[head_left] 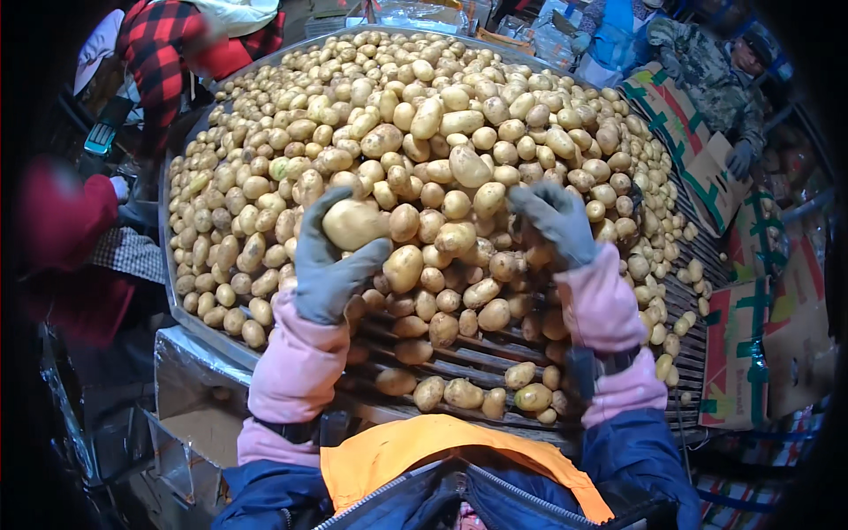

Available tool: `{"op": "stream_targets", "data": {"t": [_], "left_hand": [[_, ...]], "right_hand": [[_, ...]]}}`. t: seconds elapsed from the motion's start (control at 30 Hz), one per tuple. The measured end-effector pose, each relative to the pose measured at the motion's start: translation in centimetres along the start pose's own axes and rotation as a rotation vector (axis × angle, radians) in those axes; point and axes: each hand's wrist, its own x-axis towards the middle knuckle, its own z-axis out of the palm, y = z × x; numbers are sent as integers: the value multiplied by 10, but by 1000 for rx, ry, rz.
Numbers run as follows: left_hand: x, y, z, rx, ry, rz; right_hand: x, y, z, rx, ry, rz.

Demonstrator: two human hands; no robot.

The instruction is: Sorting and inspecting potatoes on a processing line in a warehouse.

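Note:
Both my hands wear grey gloves over pink sleeves. My left hand [331,265] is closed around a large, smooth, pale potato [353,223], thumb on its near side and fingers along its left. To the right, my right hand [561,221] is over the heap with its fingers stretched leftward and loosely bent. No potato shows in its grip, and its fingertips are slightly blurred. A big heap of yellow-brown potatoes [427,117] spreads beyond and between my hands. Several loose potatoes [462,392] lie nearer my body on a dark slatted surface [380,336].
A metal rim [168,256] bounds the table on the left. Flattened cardboard boxes [733,353] with green tape line the right side. Below left stands an open carton [199,406]. Other people stand around, one in red-and-black check [159,53], another in camouflage [707,71].

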Motion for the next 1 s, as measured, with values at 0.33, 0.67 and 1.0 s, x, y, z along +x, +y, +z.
{"op": "stream_targets", "data": {"t": [0.33, 0.67, 1.0], "left_hand": [[-70, -35, -52, -1192, -167, -483], [-101, -34, -56, -1068, -280, -363], [-263, 18, -127, -1272, 282, 13]], "right_hand": [[122, -46, 32, -1186, -281, -161], [-15, -76, 139, -119, -669, -13], [-73, 0, 174, 877, -952, 605]]}}
